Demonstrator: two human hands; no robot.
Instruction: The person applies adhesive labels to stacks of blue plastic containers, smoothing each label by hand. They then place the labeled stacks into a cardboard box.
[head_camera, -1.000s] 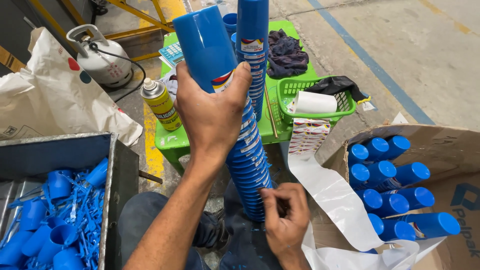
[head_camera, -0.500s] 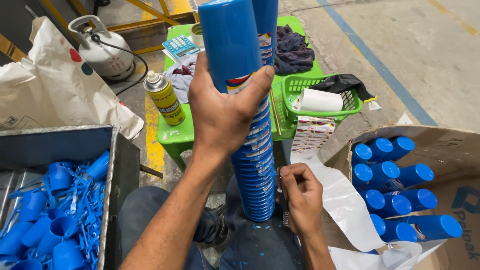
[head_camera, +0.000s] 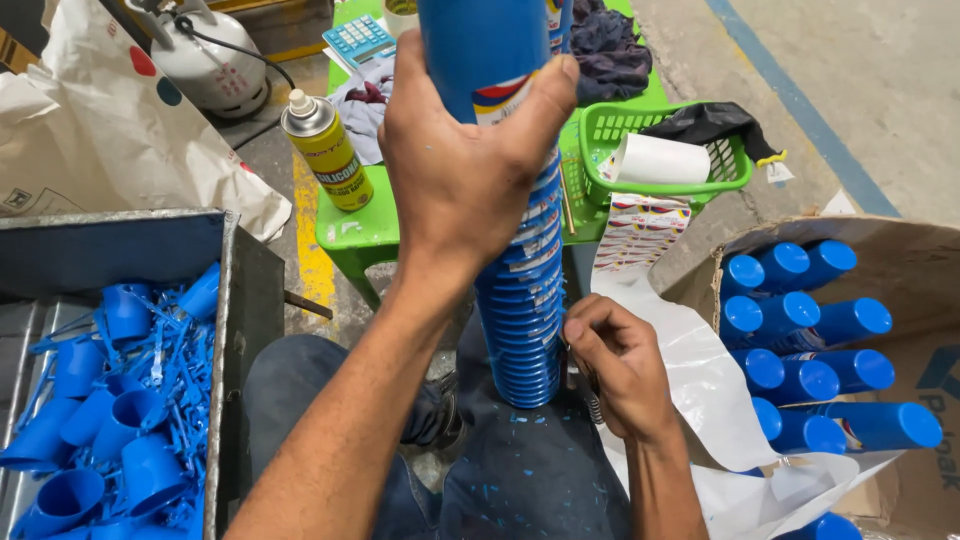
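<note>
**Blue cups stacked over a workshop floor**

A bare concrete floor with a blue painted line is running behind the scene. At far left a grey metal bin is holding loose blue cups tangled with blue plastic scrap; its left part is running out of view. Above it a white sack is lying beside a small gas cylinder, cut off at the top. A yellow spray can is standing on a green stool.

In the middle, the left hand is wrapping its fingers around a tall stack of blue cups, whose top is leaving the frame and whose base is resting on the lap. The right hand is pressing curled fingertips against the stack's lower edge; whether it is pinching anything is hard to make out.

Further right, a green basket is holding a white roll, and a cardboard box is holding wrapped blue stacks, partly hidden by a white liner.
</note>
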